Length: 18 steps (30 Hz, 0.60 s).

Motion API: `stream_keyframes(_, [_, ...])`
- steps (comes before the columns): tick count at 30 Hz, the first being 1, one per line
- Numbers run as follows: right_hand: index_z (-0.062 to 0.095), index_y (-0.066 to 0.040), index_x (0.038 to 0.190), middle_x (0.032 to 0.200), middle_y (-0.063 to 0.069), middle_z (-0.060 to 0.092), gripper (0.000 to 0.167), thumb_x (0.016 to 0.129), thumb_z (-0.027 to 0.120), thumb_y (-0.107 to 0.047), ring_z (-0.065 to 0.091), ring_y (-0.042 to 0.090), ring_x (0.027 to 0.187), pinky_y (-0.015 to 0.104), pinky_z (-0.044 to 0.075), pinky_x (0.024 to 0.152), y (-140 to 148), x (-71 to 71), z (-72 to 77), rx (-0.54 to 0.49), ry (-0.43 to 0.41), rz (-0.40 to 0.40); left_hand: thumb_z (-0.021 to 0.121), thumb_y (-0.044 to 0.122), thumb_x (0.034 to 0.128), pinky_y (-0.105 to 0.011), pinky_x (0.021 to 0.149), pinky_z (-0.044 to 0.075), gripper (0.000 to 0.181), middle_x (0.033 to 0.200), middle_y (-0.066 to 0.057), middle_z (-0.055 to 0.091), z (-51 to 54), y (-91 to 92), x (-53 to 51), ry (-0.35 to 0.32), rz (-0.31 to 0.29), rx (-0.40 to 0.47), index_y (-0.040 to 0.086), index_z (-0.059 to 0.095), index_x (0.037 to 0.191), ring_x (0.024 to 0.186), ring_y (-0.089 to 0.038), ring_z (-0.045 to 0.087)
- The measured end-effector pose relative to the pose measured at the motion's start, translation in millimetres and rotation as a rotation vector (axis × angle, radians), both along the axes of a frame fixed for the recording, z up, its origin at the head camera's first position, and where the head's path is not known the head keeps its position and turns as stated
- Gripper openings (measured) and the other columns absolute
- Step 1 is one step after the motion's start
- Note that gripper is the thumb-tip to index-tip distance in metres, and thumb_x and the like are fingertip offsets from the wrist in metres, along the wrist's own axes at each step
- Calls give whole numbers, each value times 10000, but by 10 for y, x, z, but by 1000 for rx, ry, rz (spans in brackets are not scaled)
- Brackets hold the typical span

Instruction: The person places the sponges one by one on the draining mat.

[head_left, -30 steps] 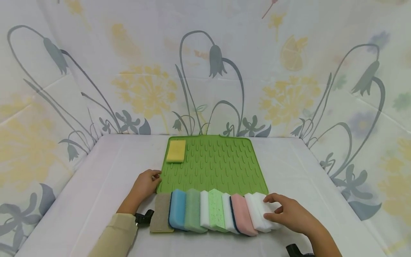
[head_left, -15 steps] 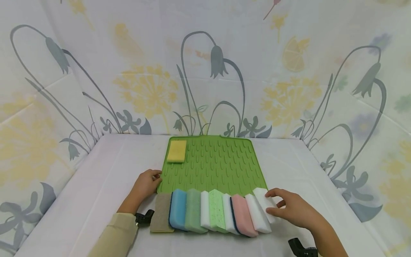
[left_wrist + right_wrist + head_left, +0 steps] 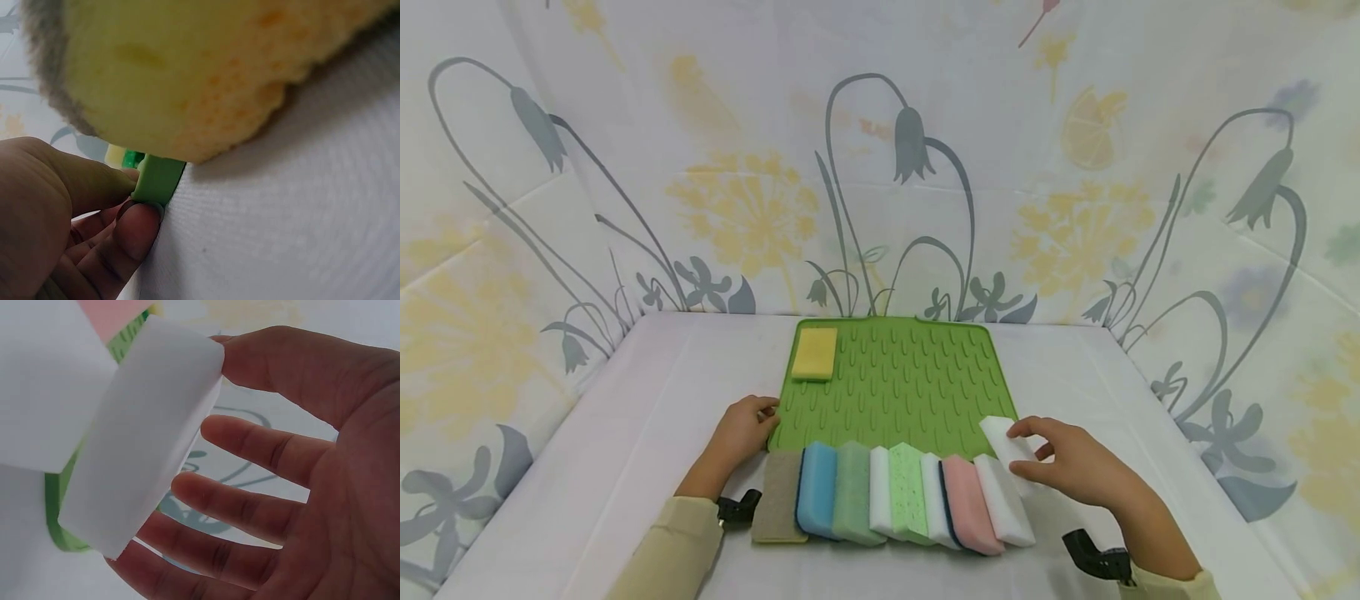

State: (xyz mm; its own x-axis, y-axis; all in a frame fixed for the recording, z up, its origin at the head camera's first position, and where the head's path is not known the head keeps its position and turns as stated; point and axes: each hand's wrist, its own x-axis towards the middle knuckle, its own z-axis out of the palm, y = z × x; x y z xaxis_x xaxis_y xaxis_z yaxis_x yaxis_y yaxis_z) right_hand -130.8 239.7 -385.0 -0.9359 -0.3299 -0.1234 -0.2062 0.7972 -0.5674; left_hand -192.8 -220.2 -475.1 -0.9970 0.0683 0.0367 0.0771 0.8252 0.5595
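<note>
My right hand holds a white sponge block between thumb and fingers, over the near right corner of a green ridged mat. The right wrist view shows the thumb at one end of the white block and the fingertips along its edge and far end. With thumb and finger, my left hand pinches the mat's left edge; the left wrist view shows the pinched rim closely. On the mat's far left corner lies a yellow sponge.
Along the mat's near side runs a row of sponges: grey-topped, blue, green, pale green, pink and white ones. Patterned cloth hangs behind the white table surface.
My right hand has drawn the white sponge off the row's right end and carried it forward, away from me, to the mat's near right corner. The left hand stays on the mat's edge.
</note>
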Motion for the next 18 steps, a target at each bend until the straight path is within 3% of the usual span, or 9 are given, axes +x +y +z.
stream_keyframes(10, [604,-185,1193,1289,86,600,414,851,715,-391,620,241,1018,319,498,696,-178,-164,146,11,36,62,589,107,928,-418,773,525,359,1034,-161,660,-10,-1,5,24,-9,-8,-62,608,1244,941,-284,643])
stream_keyframes(18, [605,-212,1211,1253,53,621,398,867,699,-390,623,223,1023,318,497,686,-357,-297,168,10,22,95,579,121,937,-419,783,525,362,1046,-156,658,3,6,6,15,-3,-3,-52,607,1253,951,-284,642])
